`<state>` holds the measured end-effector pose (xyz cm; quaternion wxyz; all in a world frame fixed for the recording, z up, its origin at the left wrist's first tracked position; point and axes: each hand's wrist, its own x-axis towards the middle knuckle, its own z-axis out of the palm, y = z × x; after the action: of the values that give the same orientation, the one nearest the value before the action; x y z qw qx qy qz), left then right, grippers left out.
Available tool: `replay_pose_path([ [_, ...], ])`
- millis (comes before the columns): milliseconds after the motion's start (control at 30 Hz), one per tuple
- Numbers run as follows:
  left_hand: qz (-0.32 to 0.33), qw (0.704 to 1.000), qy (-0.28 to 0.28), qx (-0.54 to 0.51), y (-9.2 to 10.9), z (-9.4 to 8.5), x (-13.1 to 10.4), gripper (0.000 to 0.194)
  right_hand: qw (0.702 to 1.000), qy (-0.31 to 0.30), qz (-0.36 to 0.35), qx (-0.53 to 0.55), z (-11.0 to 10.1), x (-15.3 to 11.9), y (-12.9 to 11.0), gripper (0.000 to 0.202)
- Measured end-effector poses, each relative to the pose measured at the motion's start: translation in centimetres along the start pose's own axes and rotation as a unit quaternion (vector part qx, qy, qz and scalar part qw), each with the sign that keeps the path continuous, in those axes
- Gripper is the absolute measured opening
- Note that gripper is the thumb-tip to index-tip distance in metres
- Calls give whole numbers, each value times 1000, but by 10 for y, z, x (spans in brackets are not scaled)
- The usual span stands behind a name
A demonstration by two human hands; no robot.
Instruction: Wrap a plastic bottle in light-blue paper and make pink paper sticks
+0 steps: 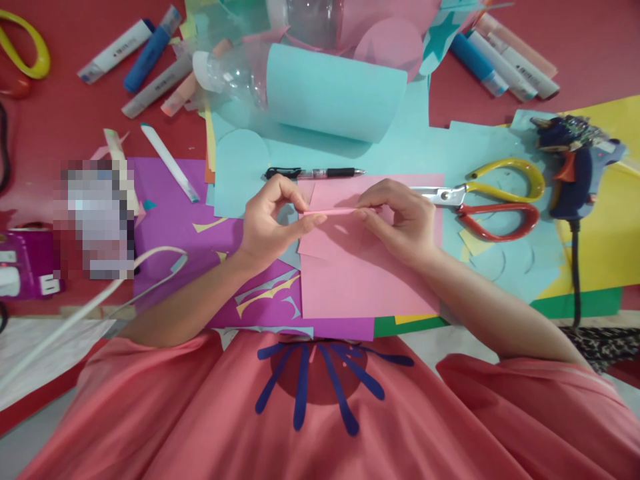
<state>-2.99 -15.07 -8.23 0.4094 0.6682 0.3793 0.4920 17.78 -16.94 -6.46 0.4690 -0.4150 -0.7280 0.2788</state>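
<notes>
Both my hands pinch a narrow pink paper strip, seen nearly edge-on. My left hand grips its left end between thumb and fingertips. At the other end, my right hand does the same. Below them lies a sheet of pink paper. Just beyond the hands rests a black and clear pen. To the right of my right hand are scissors with one yellow and one red handle; part of their blades is hidden behind that hand.
A plastic bottle wrapped in light blue paper lies at the back. Markers are on both sides. A glue gun with its cord is at the right. Paper scraps cover purple paper. A white cable crosses the left.
</notes>
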Motion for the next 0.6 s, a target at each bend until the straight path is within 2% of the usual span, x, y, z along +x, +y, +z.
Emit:
replay_pose_path([
  [133,-57,998,-17,-18,5,0,0,41,1000,6,-15,3,2,-1,1,8],
  [200,-92,994,-56,0,12,0,1,40,1000,-1,-23,-5,3,-1,0,9],
  [267,-106,988,-105,31,19,0,2,31,999,-10,-27,-15,5,-2,0,10],
  [333,-105,986,-121,49,24,-1,2,24,999,-15,-23,-19,6,-3,-1,14],
  [467,-110,989,-81,55,22,-1,0,22,999,-33,11,-5,4,-3,-1,21],
  [600,-100,992,-57,46,19,-2,-1,17,998,-44,28,35,2,-1,1,20],
])
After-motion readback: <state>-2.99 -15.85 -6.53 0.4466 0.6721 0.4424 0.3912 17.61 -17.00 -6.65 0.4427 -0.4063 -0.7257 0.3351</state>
